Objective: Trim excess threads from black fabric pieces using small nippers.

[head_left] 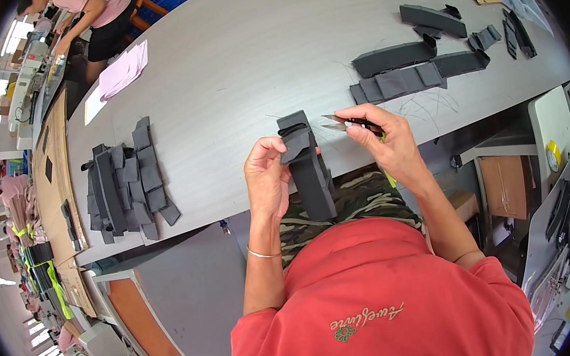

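Note:
My left hand [268,176] pinches the upper end of a dark grey fabric strap piece [310,169] that hangs down over the near edge of the grey table [252,51]. My right hand [384,137] grips small thread snips [347,124], metal blades pointing left toward the top of the strap. Loose threads lie on the table just right of the snips.
A stack of dark grey fabric pieces [128,183] lies at the left of the table, more grey pieces [418,62] at the right. Pink sheets [124,70] sit far left. Another person [94,11] works at the far end. Sewing machines stand left and right.

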A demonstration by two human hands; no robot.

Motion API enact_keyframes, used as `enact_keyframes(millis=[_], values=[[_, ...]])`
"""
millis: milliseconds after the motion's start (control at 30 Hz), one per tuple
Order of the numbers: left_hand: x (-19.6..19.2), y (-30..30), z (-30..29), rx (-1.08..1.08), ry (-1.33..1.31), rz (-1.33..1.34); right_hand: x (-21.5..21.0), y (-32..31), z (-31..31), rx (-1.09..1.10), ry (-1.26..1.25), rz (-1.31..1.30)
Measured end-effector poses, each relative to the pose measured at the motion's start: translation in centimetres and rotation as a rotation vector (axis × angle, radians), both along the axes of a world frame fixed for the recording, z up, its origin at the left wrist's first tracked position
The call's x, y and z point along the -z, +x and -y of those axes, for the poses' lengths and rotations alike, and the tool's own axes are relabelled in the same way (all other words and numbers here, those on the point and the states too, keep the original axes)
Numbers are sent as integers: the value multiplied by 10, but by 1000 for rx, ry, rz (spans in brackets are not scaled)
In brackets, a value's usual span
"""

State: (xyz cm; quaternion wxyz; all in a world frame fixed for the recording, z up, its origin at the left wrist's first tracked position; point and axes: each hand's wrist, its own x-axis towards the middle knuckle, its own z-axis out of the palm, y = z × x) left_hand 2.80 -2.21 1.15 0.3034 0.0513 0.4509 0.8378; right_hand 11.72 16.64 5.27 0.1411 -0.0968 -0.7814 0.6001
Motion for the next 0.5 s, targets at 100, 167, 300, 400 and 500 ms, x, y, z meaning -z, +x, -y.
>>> enact_keyframes(millis=[100,167,300,400,500], values=[[-12,2,1,11,152,45,0,1,-1,-4,10,1],[-13,1,4,45,270,61,-1,2,-1,-7,14,2],[-14,1,0,75,-17,-3,-5,2,0,-36,45,18],[-18,7,-5,63,-64,-26,-4,2,-1,-58,103,10],[-21,11,-8,57,-88,-98,2,2,-4,-58,128,-18]])
